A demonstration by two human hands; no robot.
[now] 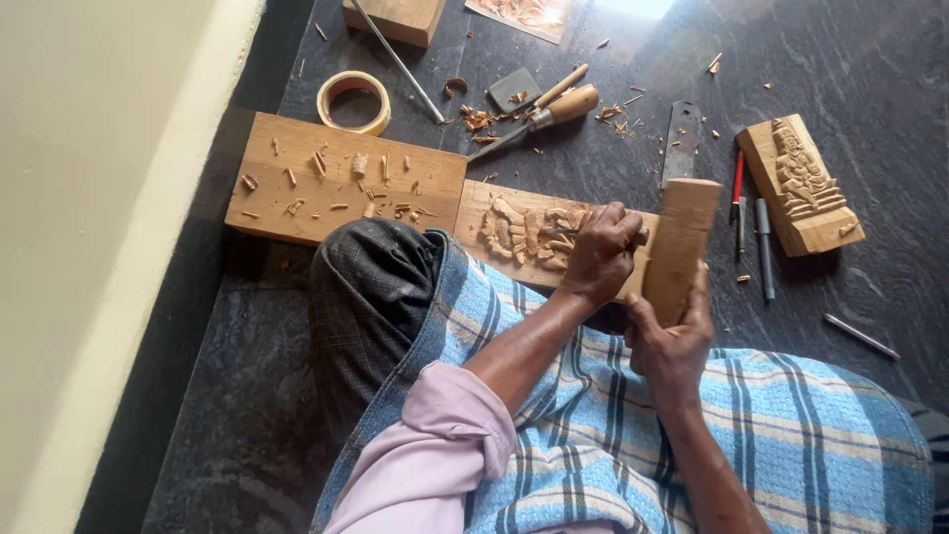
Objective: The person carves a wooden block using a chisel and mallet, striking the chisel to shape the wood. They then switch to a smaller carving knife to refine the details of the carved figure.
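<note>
**Carving in hand: chisel set to panel, mallet raised**

The carved panel point(524, 235) lies flat on the dark stone floor point(593, 129), long axis left to right, butted end-on against a plain wooden block point(336, 178). The left hand point(600, 255) is clenched around a chisel point(560, 231), its blade pointing left onto the relief. The right hand point(672, 331) grips a wooden mallet point(680, 245), held near upright just beside the left hand. Spare chisels point(542, 111) lie beyond

A woodcarver's floor workshop — chisels point(539, 109), wood chips point(336, 188) and carved relief panels point(801, 183) on dark stone.
</note>
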